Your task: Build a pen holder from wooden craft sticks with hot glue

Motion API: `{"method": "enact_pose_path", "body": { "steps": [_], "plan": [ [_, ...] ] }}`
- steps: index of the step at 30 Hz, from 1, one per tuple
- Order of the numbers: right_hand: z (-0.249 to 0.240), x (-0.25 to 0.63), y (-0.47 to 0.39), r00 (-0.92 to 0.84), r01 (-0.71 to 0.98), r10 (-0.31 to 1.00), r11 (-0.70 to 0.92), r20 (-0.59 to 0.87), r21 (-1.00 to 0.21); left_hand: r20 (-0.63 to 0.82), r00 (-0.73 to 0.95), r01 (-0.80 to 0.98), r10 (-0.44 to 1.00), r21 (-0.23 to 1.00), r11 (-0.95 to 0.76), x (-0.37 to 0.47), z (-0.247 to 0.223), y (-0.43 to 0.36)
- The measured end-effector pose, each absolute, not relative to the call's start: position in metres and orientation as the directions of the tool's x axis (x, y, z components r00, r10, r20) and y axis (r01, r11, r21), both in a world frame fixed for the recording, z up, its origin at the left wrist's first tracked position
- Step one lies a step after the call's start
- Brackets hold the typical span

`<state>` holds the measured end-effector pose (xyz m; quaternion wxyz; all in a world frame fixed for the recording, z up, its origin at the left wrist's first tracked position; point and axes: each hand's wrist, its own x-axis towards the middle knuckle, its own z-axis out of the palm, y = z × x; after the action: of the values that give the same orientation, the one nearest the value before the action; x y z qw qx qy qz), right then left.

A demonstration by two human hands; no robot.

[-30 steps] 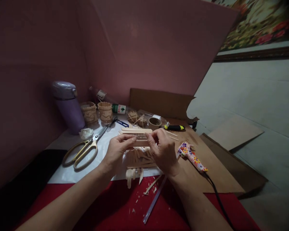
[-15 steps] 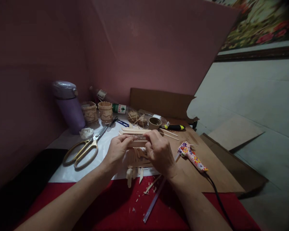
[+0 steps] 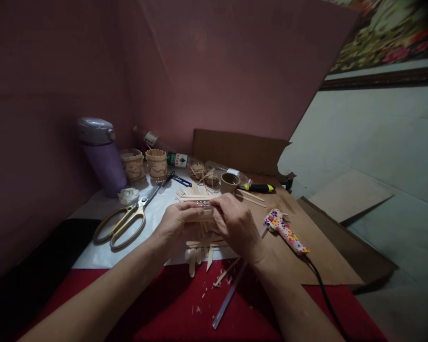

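Note:
Between my two hands is a small clear plastic piece with pale wooden sticks on it (image 3: 203, 209). My left hand (image 3: 174, 221) pinches its left end, thumb on top. On the right end, the fingers of my right hand (image 3: 235, 223) are closed, hiding part of it. Many loose wooden sticks (image 3: 199, 244) lie beneath and behind the hands. A glue gun with a flowered pattern (image 3: 287, 230) rests to the right, and large gold-handled scissors (image 3: 128, 221) lie to the left.
At the back left stand a purple bottle (image 3: 103, 159) and two wood-covered cups (image 3: 157, 165). Plastic bottles (image 3: 178, 160), a tape roll (image 3: 230, 183) and a yellow-black handled tool (image 3: 262, 188) lie behind. A clear glue stick (image 3: 228, 299) lies on the red cloth (image 3: 146, 304).
The held piece has turned slightly, and its clear ridged part shows more between my fingers. My right fingers have shifted a little on it.

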<state>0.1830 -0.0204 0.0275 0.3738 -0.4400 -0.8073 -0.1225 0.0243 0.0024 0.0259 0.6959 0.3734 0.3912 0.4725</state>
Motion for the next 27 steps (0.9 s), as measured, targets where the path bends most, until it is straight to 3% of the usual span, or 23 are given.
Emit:
{"method": "enact_pose_path", "body": {
  "steps": [8,17,23,27],
  "plan": [
    [0.027,0.183,-0.02,-0.389,0.866,0.687,0.499,0.614,-0.01,-0.144,0.235,-0.393,0.961,0.89,0.23,0.028,0.029,-0.001],
    [0.022,0.183,-0.017,-0.461,0.865,0.675,0.487,0.575,0.121,-0.076,0.179,-0.285,0.981,0.95,0.126,0.03,0.034,-0.006],
    [0.019,0.177,-0.016,-0.459,0.88,0.651,0.428,0.604,0.208,-0.046,0.143,-0.262,0.989,0.961,0.083,0.033,0.035,-0.006],
    [0.015,0.17,-0.016,-0.387,0.915,0.652,0.356,0.652,0.187,-0.014,0.113,-0.222,0.993,0.974,0.039,0.031,0.035,-0.004]
  ]
}}
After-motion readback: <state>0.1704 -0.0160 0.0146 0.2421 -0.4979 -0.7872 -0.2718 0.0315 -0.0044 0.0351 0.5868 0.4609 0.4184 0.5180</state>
